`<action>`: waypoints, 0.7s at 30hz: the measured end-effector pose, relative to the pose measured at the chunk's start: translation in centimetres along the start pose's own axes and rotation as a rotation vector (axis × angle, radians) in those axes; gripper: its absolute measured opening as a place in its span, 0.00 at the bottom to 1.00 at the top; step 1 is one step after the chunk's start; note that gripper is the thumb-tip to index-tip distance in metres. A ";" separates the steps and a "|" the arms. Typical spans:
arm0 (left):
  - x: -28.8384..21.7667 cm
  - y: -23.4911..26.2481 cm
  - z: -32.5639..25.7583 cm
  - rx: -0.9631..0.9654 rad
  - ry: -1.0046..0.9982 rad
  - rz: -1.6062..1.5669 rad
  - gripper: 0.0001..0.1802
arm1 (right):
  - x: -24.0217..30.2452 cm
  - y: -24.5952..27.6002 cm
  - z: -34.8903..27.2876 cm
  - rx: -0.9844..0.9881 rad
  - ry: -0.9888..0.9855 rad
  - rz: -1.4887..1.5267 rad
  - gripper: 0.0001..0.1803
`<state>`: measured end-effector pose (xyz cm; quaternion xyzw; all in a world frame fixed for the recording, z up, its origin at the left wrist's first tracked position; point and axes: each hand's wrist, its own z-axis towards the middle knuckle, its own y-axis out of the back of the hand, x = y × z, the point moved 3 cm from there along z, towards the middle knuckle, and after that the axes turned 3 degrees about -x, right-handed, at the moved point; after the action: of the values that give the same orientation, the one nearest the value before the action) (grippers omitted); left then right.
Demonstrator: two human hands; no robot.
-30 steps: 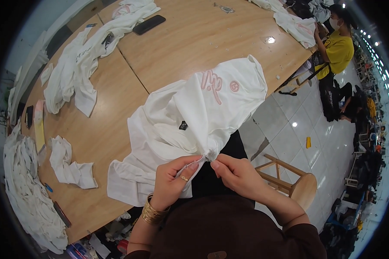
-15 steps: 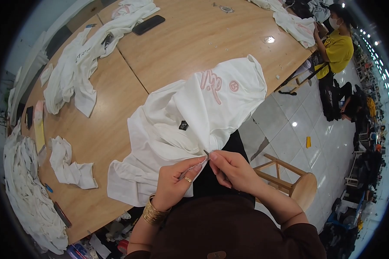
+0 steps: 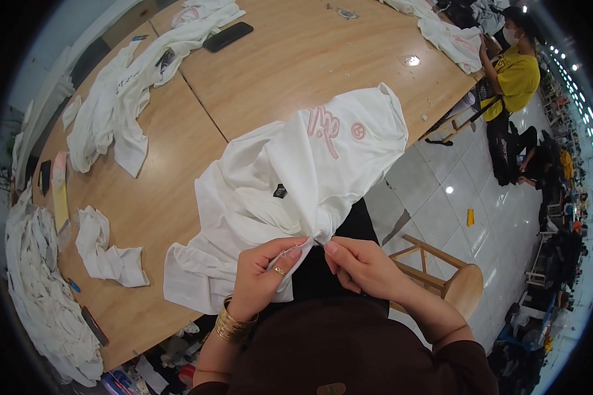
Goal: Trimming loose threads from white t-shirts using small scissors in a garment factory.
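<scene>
A white garment (image 3: pixel 244 191) with pink lettering and a small black label lies rumpled over the table's edge and my lap. My left hand (image 3: pixel 262 273), with a ring and gold bangles on its wrist, pinches the garment's near edge between thumb and fingers. A fine white thread (image 3: pixel 293 248) shows across those fingertips. My right hand (image 3: pixel 361 263) is closed around a small dark pointed tool (image 3: pixel 319 242); only its tip shows, against the cloth beside my left fingertips. The tool's kind cannot be made out.
More white garments (image 3: pixel 109 253) lie on the wooden table (image 3: pixel 158 217), with a big pile (image 3: pixel 43 289) at the left edge. A black phone (image 3: pixel 228 37) rests at the far side. At right stand a wooden stool (image 3: pixel 464 289) and a person in yellow (image 3: pixel 517 79) handling white cloth.
My right hand and the tool tip have shifted slightly down and to the right. The cloth edge at my fingertips has bunched a little; my left hand has moved slightly left.
</scene>
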<state>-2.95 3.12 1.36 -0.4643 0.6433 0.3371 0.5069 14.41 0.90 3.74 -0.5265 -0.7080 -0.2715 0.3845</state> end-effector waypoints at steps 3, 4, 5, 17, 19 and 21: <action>-0.2 0.0 0.0 0.007 -0.006 0.016 0.11 | 0.3 0.0 0.0 0.023 -0.018 -0.046 0.20; -0.2 0.0 0.0 0.013 -0.002 0.019 0.11 | 0.2 0.0 0.0 0.020 -0.013 -0.050 0.21; -0.3 0.0 0.0 0.013 -0.003 0.019 0.11 | 0.2 0.1 0.1 0.017 -0.009 -0.054 0.21; -0.3 0.0 0.0 0.048 -0.050 0.047 0.12 | 0.1 0.2 0.3 0.013 -0.020 -0.029 0.22; -0.2 -0.1 0.0 0.050 -0.066 0.044 0.12 | 0.1 0.0 0.5 -0.040 0.030 -0.099 0.20; -0.3 -0.5 0.1 0.065 -0.056 0.040 0.12 | -0.2 -0.1 0.8 -0.095 0.080 -0.169 0.19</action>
<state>-2.40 3.08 1.66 -0.4251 0.6484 0.3390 0.5329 14.13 1.42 3.16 -0.4712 -0.7204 -0.3569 0.3629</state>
